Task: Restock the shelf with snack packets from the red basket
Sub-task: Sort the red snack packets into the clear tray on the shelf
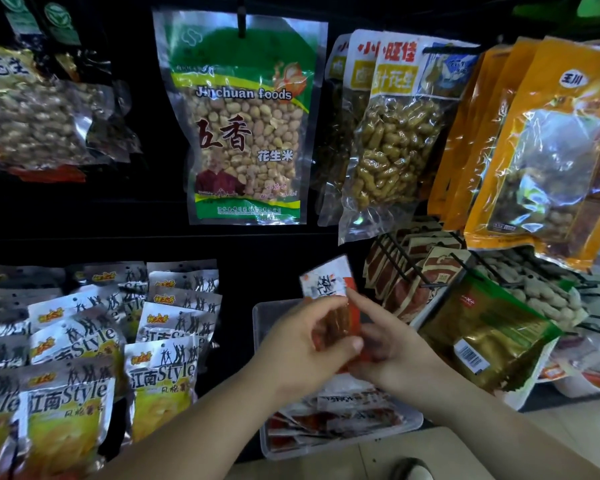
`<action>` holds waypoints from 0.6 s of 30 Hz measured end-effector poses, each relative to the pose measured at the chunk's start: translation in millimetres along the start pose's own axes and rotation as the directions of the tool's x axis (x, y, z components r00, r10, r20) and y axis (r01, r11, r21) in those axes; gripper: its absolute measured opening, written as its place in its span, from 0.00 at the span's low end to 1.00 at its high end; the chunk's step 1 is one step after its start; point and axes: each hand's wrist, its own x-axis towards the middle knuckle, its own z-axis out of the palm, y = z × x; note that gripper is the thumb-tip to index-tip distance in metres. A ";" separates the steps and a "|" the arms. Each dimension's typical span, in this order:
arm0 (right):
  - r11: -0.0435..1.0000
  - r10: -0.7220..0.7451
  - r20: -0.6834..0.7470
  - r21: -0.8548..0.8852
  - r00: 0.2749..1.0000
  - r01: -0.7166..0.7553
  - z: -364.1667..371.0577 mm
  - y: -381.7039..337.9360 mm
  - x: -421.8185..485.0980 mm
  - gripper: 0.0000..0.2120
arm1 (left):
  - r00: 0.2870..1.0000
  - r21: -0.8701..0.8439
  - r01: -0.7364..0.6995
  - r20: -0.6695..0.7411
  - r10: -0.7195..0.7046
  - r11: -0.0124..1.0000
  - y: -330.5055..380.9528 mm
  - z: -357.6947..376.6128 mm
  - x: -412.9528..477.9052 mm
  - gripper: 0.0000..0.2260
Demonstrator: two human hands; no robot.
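Note:
A small red and white snack packet stands upright between both hands, in front of the dark shelf. My left hand grips its lower part from the left, thumb across the front. My right hand pinches it from the right side. Directly below them a clear plastic tray holds several similar red and white packets. No red basket is in view.
Peanut bags hang on pegs above: a green one, a yellow-labelled one and orange ones. Silver and yellow packets fill the lower left. A wire rack with brown packets and a gold packet sits right.

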 end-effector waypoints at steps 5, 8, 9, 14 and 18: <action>0.995 -0.046 0.048 0.091 0.998 0.042 -2.9 1.1 -2.8 0.42 | 0.996 -0.094 0.086 0.029 -0.084 0.992 -4.7 -3.7 4.5 0.19; 0.984 -0.108 -0.219 -0.160 0.970 0.074 -9.1 13.1 3.4 0.37 | 0.993 -0.050 0.112 0.053 -0.109 0.992 -11.6 -10.1 3.9 0.18; 0.952 -0.137 -0.286 -0.302 0.948 0.046 -12.3 14.5 6.9 0.36 | 0.990 -0.027 0.128 0.062 -0.126 0.991 -15.5 -10.8 4.5 0.20; 0.926 -0.160 -0.317 -0.377 0.935 0.030 -25.1 15.3 45.3 0.12 | 0.975 0.013 0.204 0.083 -0.205 0.979 -41.7 -8.5 10.9 0.29; 0.825 -0.160 -0.279 -0.564 0.947 -0.027 -22.8 28.3 76.9 0.05 | 0.959 0.009 0.283 -0.014 -0.283 0.959 -70.7 -9.8 22.5 0.28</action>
